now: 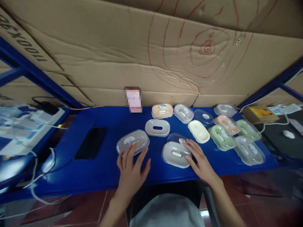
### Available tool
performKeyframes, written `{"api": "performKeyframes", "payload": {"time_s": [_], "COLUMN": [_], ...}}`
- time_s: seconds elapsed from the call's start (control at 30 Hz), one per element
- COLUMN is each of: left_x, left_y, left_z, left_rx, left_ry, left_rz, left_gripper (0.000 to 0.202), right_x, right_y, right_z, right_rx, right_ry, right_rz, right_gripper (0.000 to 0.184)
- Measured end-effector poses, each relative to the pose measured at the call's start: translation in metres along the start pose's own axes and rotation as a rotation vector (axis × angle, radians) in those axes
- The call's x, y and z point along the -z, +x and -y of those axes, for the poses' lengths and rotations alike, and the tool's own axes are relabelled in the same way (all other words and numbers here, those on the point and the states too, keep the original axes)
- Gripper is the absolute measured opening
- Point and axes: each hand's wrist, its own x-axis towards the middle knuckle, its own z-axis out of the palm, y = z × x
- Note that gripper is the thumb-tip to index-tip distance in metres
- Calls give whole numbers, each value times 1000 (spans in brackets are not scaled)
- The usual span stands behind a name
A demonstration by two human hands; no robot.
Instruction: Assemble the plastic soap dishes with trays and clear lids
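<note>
- Left hand (132,171) was spread over a lidded dish (127,139).
- Right hand (201,162) was loosely spread at a grey dish (172,154).
- Cardboard (101,44) backed the blue table (101,171) above red tiles (86,209).

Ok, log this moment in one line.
left hand: open over lidded grey dish | right hand: open at clear lid and stickerless grey dish

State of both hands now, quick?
Left hand: open, spread over the leftmost gray dish.
Right hand: at the nearer gray dish; grip can't be told.

Smooth plastic dishes (170,158) (glossy), creased cardboard (99,47)
</note>
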Motion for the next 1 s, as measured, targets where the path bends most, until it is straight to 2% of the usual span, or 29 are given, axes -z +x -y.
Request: {"api": "performKeyframes", "payload": {"time_s": [0.13,0.2,0.3,0.33,0.43,0.5,0.57,0.67,0.77,0.9,0.93,1.0], "left_x": [-6,-6,-6,-6,-12,-17,-19,-17,-16,-20,-20,-19], "left_y": [6,4,-1,-3,-2,2,6,7,2,-3,-2,1], "left_z": [22,24,4,-8,-43,-58,-61,-51,-42,-40,-40,-39], "left_rx": [86,90,23,-46,-268,-311,-289,-264,-254,-190,-189,-223], "left_ry": [50,59,49,8,-161,-216,-224,-215,-225,-219,-203,-183], "left_rz": [64,66,33,61,254,325,313,294,274,138,139,210], "left_gripper": [52,52,53,52,43,32,20,15,19,38,45,54], "right_x": [1,0,-2,-3,-3,-1,2,8,9,1,-2,-8], "right_y": [15,21,26,27,26,22,15,6,5,8,8,8], "right_z": [-7,-9,-8,-8,-5,-3,-4,-9,-10,6,11,19], "right_rx": [31,50,44,40,59,80,89,70,70,210,246,304], "right_ry": [-13,7,62,84,118,114,106,75,61,59,32,-39], "right_rz": [-3,-7,-24,-34,-67,-78,-74,-112,-136,11,46,90], "right_gripper": [49,45,41,39,38,40,42,44,44,45,46,47]}}
